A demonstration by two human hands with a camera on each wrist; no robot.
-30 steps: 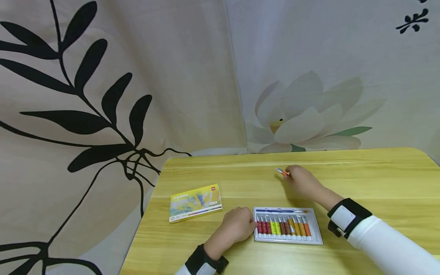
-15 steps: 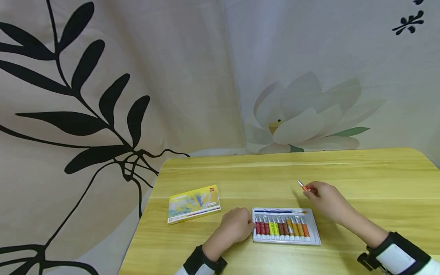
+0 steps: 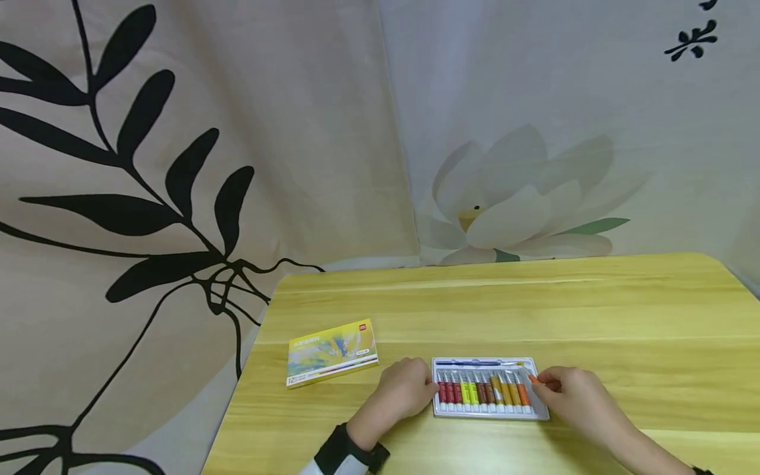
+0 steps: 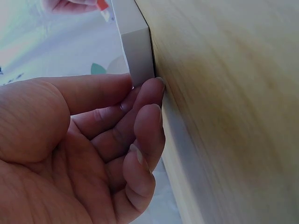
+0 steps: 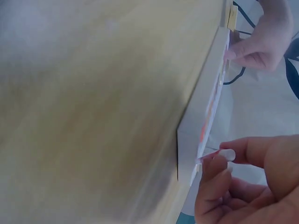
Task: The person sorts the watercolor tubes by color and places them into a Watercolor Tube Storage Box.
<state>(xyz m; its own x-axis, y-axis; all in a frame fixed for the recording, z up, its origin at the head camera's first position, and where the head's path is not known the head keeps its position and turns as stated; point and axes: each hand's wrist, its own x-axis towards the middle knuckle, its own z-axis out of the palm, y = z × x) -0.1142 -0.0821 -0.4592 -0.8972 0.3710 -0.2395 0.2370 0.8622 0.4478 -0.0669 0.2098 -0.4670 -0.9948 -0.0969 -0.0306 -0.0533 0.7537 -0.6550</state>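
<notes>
A white tray (image 3: 541, 410) holds a row of paint tubes (image 3: 474, 390) in red, yellow-green, brown, ochre and orange. Across its top slot lies a blue-handled paintbrush (image 3: 475, 363). My left hand (image 3: 406, 389) grips the tray's left end, thumb on top and curled fingers at the side, as the left wrist view shows. At the right end, my right hand (image 3: 572, 399) pinches an orange paint tube (image 3: 534, 379) between thumb and fingers, over the tray's edge beside the last tube in the row. Its white cap (image 5: 227, 154) shows in the right wrist view.
A yellow paint box (image 3: 332, 353) with a printed cover lies left of the tray on the wooden table (image 3: 594, 303). Behind the table hangs a pale cloth (image 3: 332, 132) printed with black leaves and a white flower.
My right hand has come from the back of the table toward the tray's right end, bringing the orange paint tube down to it. My left hand keeps its grip on the tray.
</notes>
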